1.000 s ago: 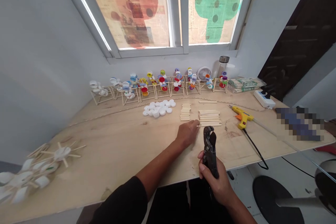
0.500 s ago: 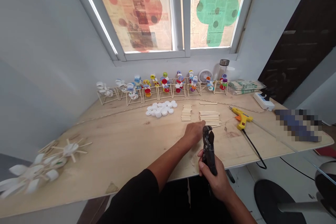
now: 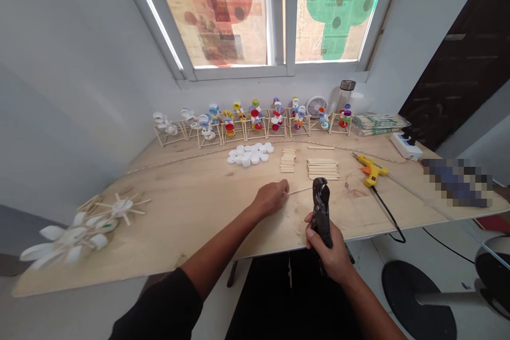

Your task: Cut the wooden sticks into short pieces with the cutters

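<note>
Between the fingers of my left hand (image 3: 272,197) is one thin wooden stick (image 3: 299,190), its far end reaching right toward the jaws of the cutting pliers. My right hand (image 3: 329,247) is closed around the handles of these dark cutting pliers (image 3: 321,207), which point up and away from me. Beyond the pliers lies a pile of longer sticks (image 3: 322,168), with a pile of shorter sticks (image 3: 287,160) to its left. White bottle caps (image 3: 250,154) are clustered farther left on the wooden table (image 3: 191,191).
Stick-frame models with coloured caps (image 3: 255,117) line the wall side. A yellow glue gun (image 3: 373,171) with its cord lies right, near a white power strip (image 3: 406,146). White cap-and-stick wheels (image 3: 121,207) lie at left. A glass bottle (image 3: 345,98) and small fan (image 3: 316,108) stand behind.
My left hand has come away from the long-stick pile, moving left and toward me with a stick in its fingers. My right hand still holds the pliers. The view has shifted slightly.
</note>
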Demonstrator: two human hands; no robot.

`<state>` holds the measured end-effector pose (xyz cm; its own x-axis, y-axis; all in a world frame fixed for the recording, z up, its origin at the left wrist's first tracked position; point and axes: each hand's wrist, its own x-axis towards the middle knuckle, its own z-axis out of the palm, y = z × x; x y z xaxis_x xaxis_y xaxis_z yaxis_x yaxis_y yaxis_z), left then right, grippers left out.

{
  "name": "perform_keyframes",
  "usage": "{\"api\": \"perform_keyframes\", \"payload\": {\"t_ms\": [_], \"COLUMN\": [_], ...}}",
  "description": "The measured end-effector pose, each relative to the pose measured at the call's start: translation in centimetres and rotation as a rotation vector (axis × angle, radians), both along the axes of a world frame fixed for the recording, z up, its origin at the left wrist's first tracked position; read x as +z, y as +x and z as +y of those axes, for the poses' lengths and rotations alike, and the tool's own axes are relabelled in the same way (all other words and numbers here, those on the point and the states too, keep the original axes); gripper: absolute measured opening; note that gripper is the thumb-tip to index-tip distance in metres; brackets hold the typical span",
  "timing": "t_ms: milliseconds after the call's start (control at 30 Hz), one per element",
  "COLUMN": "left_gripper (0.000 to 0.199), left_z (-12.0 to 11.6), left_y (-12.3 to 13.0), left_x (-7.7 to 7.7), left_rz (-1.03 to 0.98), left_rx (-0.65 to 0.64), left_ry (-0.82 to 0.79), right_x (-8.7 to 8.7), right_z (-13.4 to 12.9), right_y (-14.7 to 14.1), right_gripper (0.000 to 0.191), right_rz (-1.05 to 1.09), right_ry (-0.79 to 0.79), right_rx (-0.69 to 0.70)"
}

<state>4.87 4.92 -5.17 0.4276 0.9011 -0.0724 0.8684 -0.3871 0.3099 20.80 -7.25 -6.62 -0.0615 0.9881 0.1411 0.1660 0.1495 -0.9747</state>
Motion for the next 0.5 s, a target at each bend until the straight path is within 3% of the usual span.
{"api": "perform_keyframes", "payload": {"t_ms": [233,500], "left_gripper": [0.030,0.025], "left_z": [1.0,0.8], "left_y": [-0.6,2.6], "left_x": [0.0,-1.2], "left_rz": [-0.229,-0.320], "left_rx": [0.013,0.056], "left_ry": [0.015,0.115], "right_x": [0.1,0.2], "right_z": [0.1,0.1], "right_y": [0.0,0.0], "right_gripper": [0.018,0.019], "right_rz": [-0.018,-0.006], "right_ry": [0.006,-0.001], "right_rx": [0.004,0.015]}}
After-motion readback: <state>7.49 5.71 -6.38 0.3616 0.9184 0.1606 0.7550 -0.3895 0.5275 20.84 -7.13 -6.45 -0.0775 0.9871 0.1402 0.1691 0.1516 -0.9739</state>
